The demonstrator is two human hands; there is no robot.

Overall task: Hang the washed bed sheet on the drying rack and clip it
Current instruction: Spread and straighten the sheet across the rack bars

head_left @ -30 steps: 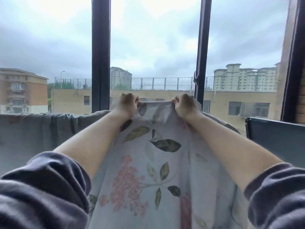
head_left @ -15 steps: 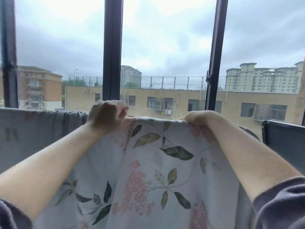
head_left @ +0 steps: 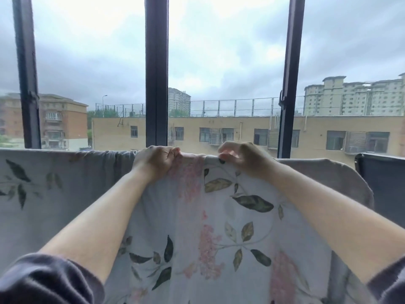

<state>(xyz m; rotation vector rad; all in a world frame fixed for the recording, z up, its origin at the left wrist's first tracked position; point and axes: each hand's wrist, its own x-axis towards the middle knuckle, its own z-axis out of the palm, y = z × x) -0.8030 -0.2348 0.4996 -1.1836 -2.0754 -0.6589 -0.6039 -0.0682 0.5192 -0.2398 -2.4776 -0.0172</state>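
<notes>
Since half a second ago the two hands have closed in toward each other on the top fold and the view has swung left, so more draped cloth and a third window mullion (head_left: 26,73) now show on that side. Left to right: the floral bed sheet (head_left: 197,227) already lies over the top line from the left edge of view, bunched in vertical creases just left of the hands. The rack rail itself is hidden under the fold, so I can't confirm what carries it. The left hand (head_left: 154,160) is clenched into a fist around the top fold, knuckles up. Just beside it, the right hand (head_left: 243,160) has its fingers curled in and pinching the same fold, a short strip of cloth taut between the two. Further right the sheet rounds off in a loose corner, near a dark panel (head_left: 383,187); I can't tell if that belongs to the rack. My read on the step: hanging is largely done, this is evening out and smoothing the top edge, and clipping has not started. No clips or pegs are in view. The next move probably needs one hand to hold the fold down while the other fetches a clip, and the bunched section on the left wants spreading first. Readable text: none; no brand or label on the sheet, the window frame or the yellow building (head_left: 241,132) outside.
</notes>
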